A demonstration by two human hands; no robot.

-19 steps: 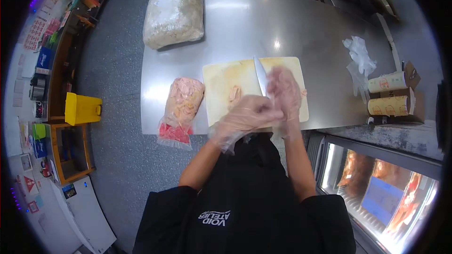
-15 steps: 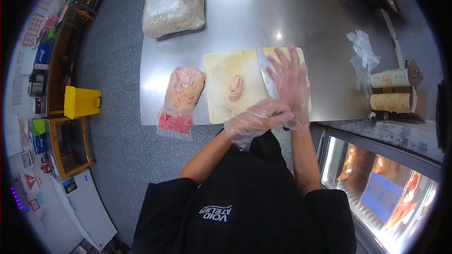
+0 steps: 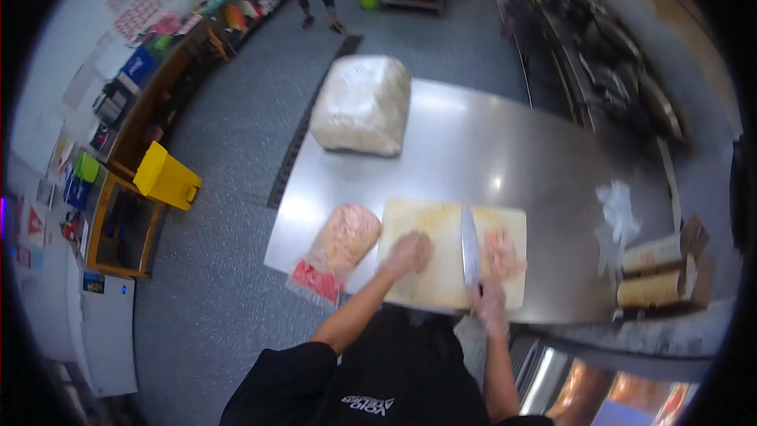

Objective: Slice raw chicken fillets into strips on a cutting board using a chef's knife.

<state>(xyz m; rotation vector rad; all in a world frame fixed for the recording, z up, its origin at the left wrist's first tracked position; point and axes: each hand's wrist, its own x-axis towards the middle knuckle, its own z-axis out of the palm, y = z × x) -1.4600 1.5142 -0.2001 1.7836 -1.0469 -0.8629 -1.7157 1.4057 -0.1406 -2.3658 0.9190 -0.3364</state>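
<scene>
I see a bright scene, with a glare spot on the steel surface [image 3: 449, 134] toward three o'clock and a white glow from the display fridge [image 3: 579, 386] between four and five. Blur softens most detail; straight edges bow, and the corners fall black.

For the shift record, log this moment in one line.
left grip: over cutting board, left side | right grip: holding knife | meat pieces: right of knife | bagged meat: left of board
</scene>
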